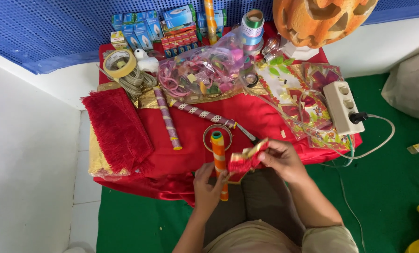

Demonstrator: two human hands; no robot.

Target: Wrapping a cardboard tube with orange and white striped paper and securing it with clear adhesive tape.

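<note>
Both hands pinch red-gold ribbon piece (246,160): left hand (208,186) grip closed, right hand (280,159) likewise.

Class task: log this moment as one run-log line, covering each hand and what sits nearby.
left hand: touches red-gold piece | right hand: pinches it | nearby: orange striped roll, tape ring, red cloth

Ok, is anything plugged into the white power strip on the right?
Yes, a black plug sits in the near end of the white power strip.
</note>
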